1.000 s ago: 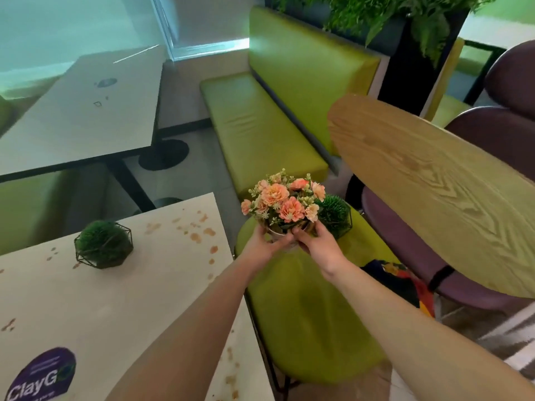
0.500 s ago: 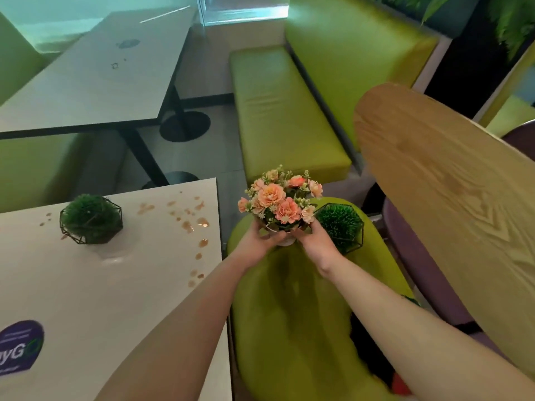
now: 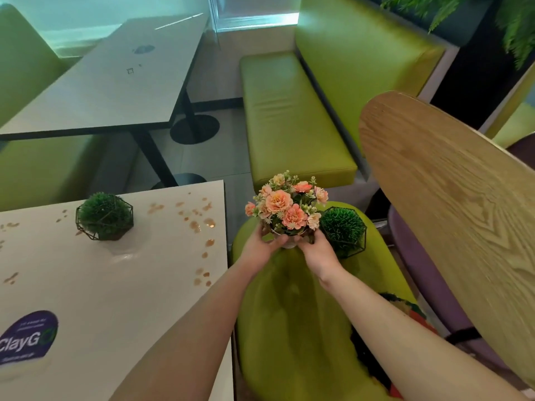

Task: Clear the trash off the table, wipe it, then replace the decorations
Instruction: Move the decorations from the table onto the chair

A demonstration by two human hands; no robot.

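A small pot of peach-coloured artificial flowers (image 3: pixel 286 204) is over the green chair seat (image 3: pixel 289 314). My left hand (image 3: pixel 262 246) and my right hand (image 3: pixel 317 251) grip the pot from both sides; the pot itself is mostly hidden by my fingers. A green moss ball in a black wire frame (image 3: pixel 343 230) rests on the seat just right of the flowers. A second moss ball in a wire frame (image 3: pixel 104 217) stands on the white table (image 3: pixel 101 285), which carries brown spill spots (image 3: pixel 199 224) near its right edge.
A round purple sticker (image 3: pixel 27 337) lies on the table's near left. A wooden oval tabletop (image 3: pixel 463 204) rises on the right. A green bench (image 3: pixel 292 120) and another white table (image 3: pixel 115 82) stand behind. Colourful cloth (image 3: pixel 405 311) lies beside the chair.
The view has swung left and downward, bringing more of the white table into sight. My hands keep hold of the flower pot, which sits slightly lower over the chair seat.
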